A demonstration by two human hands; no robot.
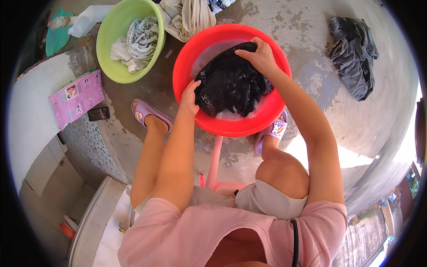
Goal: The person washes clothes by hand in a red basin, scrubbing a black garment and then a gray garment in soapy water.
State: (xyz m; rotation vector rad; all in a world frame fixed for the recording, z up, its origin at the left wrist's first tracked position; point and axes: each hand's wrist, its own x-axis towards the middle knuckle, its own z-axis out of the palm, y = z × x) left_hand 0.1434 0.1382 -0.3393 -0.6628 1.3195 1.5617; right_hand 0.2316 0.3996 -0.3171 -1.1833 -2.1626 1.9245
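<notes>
A wet black garment (231,82), with pale lettering along its band, is spread over soapy water in a red basin (179,66) between my feet. At the basin's far right, my right hand (261,57) is closed, pinching the garment's upper edge between thumb and fingers. My left hand (190,98) is closed around the garment's left edge, close to the basin's near-left rim. Between the two hands the band is drawn up, and the cloth hangs in loose folds into the suds (229,115).
A light green basin (103,53) with wet white and patterned clothes stands at upper left, beside beige cloth (187,18). Dark grey jeans (353,58) lie on the concrete to the right. A pink packet (78,98) and a phone (98,114) rest on the left.
</notes>
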